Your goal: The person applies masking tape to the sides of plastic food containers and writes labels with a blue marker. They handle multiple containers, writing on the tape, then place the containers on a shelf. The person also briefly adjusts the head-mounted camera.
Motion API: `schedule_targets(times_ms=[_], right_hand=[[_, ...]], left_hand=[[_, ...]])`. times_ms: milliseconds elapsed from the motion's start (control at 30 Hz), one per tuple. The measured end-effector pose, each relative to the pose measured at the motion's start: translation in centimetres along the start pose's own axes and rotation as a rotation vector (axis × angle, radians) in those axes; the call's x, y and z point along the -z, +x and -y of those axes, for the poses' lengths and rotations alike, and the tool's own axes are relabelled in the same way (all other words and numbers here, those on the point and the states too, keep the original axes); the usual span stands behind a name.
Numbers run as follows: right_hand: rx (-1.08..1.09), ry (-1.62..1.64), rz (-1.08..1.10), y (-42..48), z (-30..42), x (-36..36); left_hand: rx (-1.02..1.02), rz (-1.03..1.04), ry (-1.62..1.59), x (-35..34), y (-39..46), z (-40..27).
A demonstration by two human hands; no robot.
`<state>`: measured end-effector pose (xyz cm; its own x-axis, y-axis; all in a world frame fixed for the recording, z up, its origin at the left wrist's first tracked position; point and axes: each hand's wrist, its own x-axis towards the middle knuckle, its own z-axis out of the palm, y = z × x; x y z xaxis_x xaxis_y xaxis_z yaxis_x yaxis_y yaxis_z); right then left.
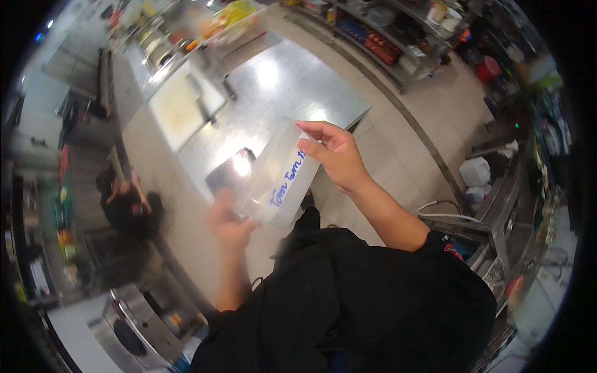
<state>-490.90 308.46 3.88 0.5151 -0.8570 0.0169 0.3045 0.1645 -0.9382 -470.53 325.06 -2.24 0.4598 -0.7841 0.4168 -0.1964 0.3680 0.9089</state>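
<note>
My right hand (336,151) grips one end of a translucent plastic container (280,175), thumb on its near wall and fingers around the rim. Blue handwriting runs along that wall. The container is tilted in the air in front of my body, close to the steel table (298,70). At its other end is my left hand (229,221), blurred, thumb and fingers apart; whether it grips the plastic is unclear. Behind the container, a dark, shiny flat object (228,170) lies on the table, partly hidden.
A white cutting board (179,109) with a knife (205,109) on it lies on the table. Beyond are food pans (154,42) and a bin of produce (233,21). Shelving (368,37) stands far right. Another person (128,200) is at the left. White jugs (475,171) sit at right.
</note>
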Motion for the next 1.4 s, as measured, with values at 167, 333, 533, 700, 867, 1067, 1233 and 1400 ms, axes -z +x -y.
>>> schedule_targets(times_ms=[167, 333, 533, 700, 867, 1067, 1233, 1400], right_hand=[[-0.137, 0.107, 0.089, -3.7, -3.1, -4.2], [0.211, -0.349, 0.153, -5.3, -5.2, -10.9], [0.679, -0.88, 0.754, -9.5, -11.1, -24.4], [0.674, -0.782, 0.944, -10.3, -16.1, -37.4], [0.637, -0.559, 0.887, -7.6, -20.1, -46.4], [0.543, -0.871, 0.86, 1.4, -25.0, -50.4], [0.543, -0.709, 0.799, 10.4, -28.6, -52.7], [0.575, -0.619, 0.795, 25.7, -30.7, -57.0]], left_hand=[[0.093, -0.172, 0.053, 5.3, -8.4, -2.9], [0.112, -0.323, 0.07, 10.8, -12.6, -4.1], [0.238, -0.549, 0.411, 20.3, -13.4, -5.8], [0.339, -0.624, 0.45, 32.8, -14.0, -4.6], [0.428, -0.587, 0.424, 43.3, -12.7, -3.7], [0.499, -0.547, 0.255, 48.4, -6.6, 1.5], [0.572, -0.475, 0.169, 53.5, 2.7, 5.2], [0.587, -0.54, -0.006, 59.2, 14.9, 10.3]])
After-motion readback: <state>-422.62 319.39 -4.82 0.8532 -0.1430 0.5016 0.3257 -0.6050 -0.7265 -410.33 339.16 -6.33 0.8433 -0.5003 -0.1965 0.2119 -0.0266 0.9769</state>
